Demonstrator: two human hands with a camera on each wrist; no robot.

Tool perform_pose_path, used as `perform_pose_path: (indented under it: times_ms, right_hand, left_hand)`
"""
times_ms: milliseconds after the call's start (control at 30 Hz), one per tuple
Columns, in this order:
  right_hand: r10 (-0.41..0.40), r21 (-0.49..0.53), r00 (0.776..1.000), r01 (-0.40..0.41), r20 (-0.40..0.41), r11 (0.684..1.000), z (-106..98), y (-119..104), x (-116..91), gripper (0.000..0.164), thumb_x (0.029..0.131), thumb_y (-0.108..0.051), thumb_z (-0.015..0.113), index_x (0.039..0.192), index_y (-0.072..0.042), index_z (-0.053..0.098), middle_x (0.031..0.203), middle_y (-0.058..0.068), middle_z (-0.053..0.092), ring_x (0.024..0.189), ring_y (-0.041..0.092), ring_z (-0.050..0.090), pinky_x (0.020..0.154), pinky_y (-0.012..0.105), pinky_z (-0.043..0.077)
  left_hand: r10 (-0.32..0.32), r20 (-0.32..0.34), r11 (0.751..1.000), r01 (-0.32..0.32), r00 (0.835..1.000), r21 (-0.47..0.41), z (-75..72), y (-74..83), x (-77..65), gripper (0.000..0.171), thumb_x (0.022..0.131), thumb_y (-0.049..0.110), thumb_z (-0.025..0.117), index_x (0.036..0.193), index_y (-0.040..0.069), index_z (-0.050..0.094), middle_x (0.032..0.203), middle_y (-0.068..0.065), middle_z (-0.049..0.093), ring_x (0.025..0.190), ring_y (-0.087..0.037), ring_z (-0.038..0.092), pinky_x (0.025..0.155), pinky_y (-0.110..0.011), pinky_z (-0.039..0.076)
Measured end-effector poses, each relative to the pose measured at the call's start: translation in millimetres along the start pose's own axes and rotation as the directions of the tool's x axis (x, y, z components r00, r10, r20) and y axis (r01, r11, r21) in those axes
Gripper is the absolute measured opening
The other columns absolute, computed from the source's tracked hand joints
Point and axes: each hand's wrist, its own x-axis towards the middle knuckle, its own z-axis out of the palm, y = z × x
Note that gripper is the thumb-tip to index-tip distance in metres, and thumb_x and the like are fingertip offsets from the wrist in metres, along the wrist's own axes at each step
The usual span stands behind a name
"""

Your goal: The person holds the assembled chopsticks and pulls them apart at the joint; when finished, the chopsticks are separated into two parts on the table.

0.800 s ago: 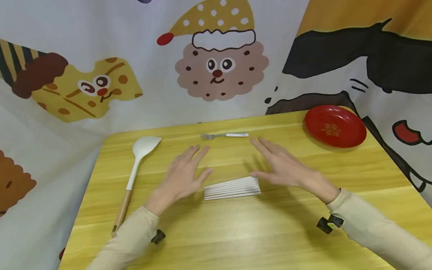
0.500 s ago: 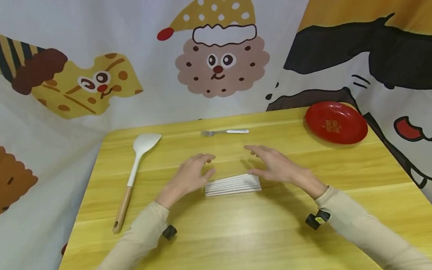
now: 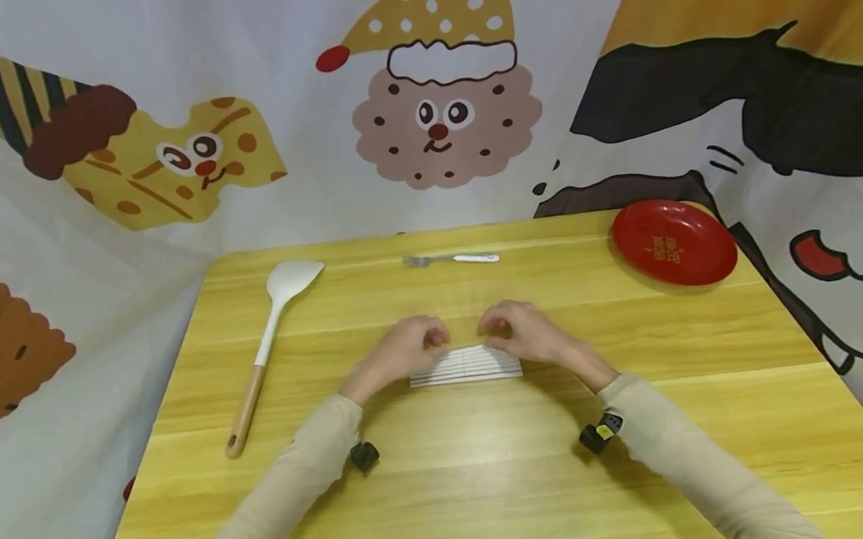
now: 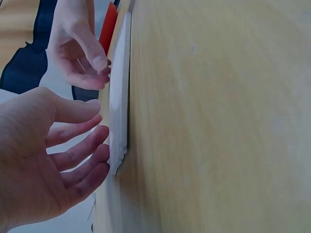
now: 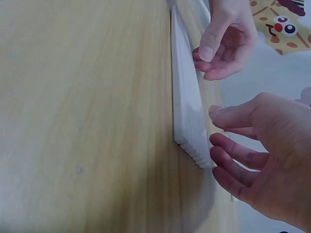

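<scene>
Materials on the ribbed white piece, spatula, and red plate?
Ribbed white piece: matt, perhaps paper or card, given the crisp parallel ridges; plastic is possible.
Spatula: head off-white and smooth, likely silicone or nylon, with no metallic shine; tan handle looks like wood.
Red plate: glossy, probably plastic or lacquer, going by its highlights; enamelled metal can't be ruled out.

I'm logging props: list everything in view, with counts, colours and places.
Ridged piece: 1, white, middle of table
Spatula: 1, white with wooden handle, table's left side
Fork: 1, silver with white handle, near table's far edge
Plate: 1, red with gold print, far right corner
Table: 1, yellow, beneath these
Printed cloth: at least 1, white with cartoons, behind table
Wrist cameras: 2, black, one per wrist
Sleeves: 2, beige, one per arm
Left hand, right hand: 1 each, bare, by ridged piece
</scene>
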Motion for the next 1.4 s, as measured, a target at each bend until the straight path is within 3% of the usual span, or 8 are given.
perform_pose_path:
  times_ms: [300, 567, 767, 967, 1133, 1400]
  right_hand:
    - [-0.008, -0.005, 1.0, 0.008, -0.02, 1.0, 4, 4, 6, 0.008, 0.088, -0.004, 0.076, 0.091, -0.011, 0.076, 0.088, -0.001, 0.071, 0.082, 0.012, 0.064, 0.076, 0.028, 0.057]
    - [-0.17, -0.168, 0.985, 0.165, -0.015, 0.972, 4, 4, 6, 0.01, 0.09, -0.001, 0.074, 0.096, -0.008, 0.076, 0.094, 0.003, 0.072, 0.087, 0.015, 0.066, 0.08, 0.03, 0.059]
    - [-0.187, -0.172, 0.982, 0.187, 0.016, 0.967, 3, 5, 10, 0.012, 0.09, 0.002, 0.072, 0.097, -0.007, 0.075, 0.097, 0.003, 0.07, 0.091, 0.018, 0.067, 0.083, 0.031, 0.059]
    - [-0.21, -0.185, 0.978, 0.205, -0.008, 0.961, 1, 3, 13, 0.012, 0.09, 0.005, 0.069, 0.097, -0.004, 0.07, 0.097, 0.005, 0.068, 0.092, 0.02, 0.066, 0.083, 0.032, 0.059]
    - [-0.202, -0.188, 0.978, 0.191, -0.044, 0.963, -4, -6, 14, 0.009, 0.092, 0.003, 0.067, 0.1, -0.002, 0.067, 0.099, 0.007, 0.065, 0.092, 0.02, 0.064, 0.083, 0.03, 0.058]
    - [-0.212, -0.083, 0.973, 0.205, -0.087, 0.975, -5, -22, 17, 0.007, 0.093, 0.0, 0.068, 0.099, -0.003, 0.07, 0.093, 0.008, 0.071, 0.087, 0.016, 0.062, 0.08, 0.031, 0.057]
  left_hand:
    - [0.037, -0.014, 0.994, -0.036, 0.999, 0.099, 7.4, 2.6, 9.2, 0.005, 0.092, 0.011, 0.072, 0.096, 0.014, 0.073, 0.092, 0.001, 0.067, 0.085, -0.012, 0.06, 0.08, -0.028, 0.053]
    - [0.05, -0.02, 0.993, -0.047, 0.999, 0.106, 4.9, 6.3, 12.3, 0.004, 0.094, 0.011, 0.069, 0.097, 0.013, 0.072, 0.092, 0.0, 0.067, 0.085, -0.013, 0.06, 0.079, -0.029, 0.053]
    - [0.056, -0.021, 0.991, -0.053, 0.998, 0.126, 5.1, 6.3, 13.7, 0.004, 0.095, 0.01, 0.069, 0.097, 0.012, 0.072, 0.092, 0.0, 0.065, 0.085, -0.013, 0.059, 0.077, -0.028, 0.053]
    - [0.054, -0.022, 0.99, -0.051, 0.998, 0.133, 1.4, 12.0, 12.9, 0.007, 0.098, 0.014, 0.065, 0.102, 0.011, 0.071, 0.094, 0.0, 0.062, 0.084, -0.013, 0.058, 0.077, -0.028, 0.053]
    - [0.112, -0.102, 0.986, -0.098, 0.988, 0.132, -0.6, 17.0, 11.5, 0.009, 0.101, 0.011, 0.06, 0.105, 0.007, 0.067, 0.097, -0.003, 0.065, 0.086, -0.015, 0.061, 0.076, -0.027, 0.055]
    - [0.201, -0.24, 0.979, -0.185, 0.95, 0.091, -2.5, 24.6, 9.0, 0.003, 0.096, 0.007, 0.068, 0.099, 0.008, 0.067, 0.098, -0.004, 0.069, 0.092, -0.018, 0.066, 0.081, -0.029, 0.058]
